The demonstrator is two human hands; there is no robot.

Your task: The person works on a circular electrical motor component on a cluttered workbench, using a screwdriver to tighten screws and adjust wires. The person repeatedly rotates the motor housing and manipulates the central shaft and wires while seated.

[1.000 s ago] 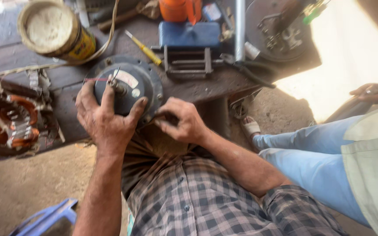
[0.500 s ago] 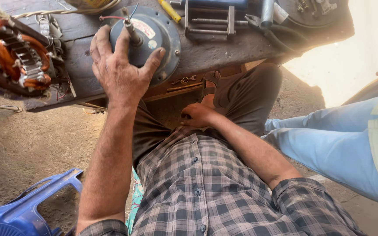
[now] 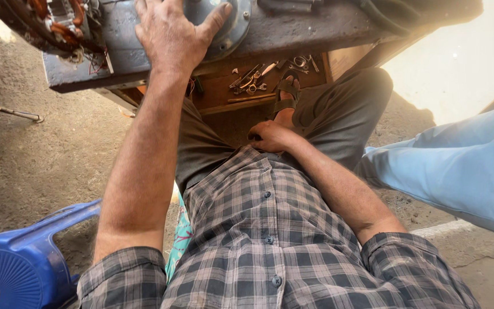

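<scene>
The left hand (image 3: 172, 34) lies spread, palm down, on the round grey motor housing (image 3: 230, 26) that sits on the counter (image 3: 315, 26), fingers splayed over its face and thumb reaching along its right rim; it presses flat rather than closing around anything. The right hand (image 3: 270, 136) is down in the lap, loosely curled against the dark trousers, and whether it holds something small cannot be told.

To the left of the left hand, a motor stator with copper windings (image 3: 47, 17) rests on the same counter, with thin wires trailing off the edge. Below the counter, just beyond the right hand, an open wooden drawer (image 3: 258, 86) holds spanners and small tools; a sandalled foot (image 3: 286, 97) is propped against it. Right of the right hand is another person's leg in light blue jeans (image 3: 458, 166). A blue plastic stool (image 3: 24, 263) stands under the left elbow. The floor (image 3: 41, 166) is bare, dusty concrete, with strong sunlight at the right.
</scene>
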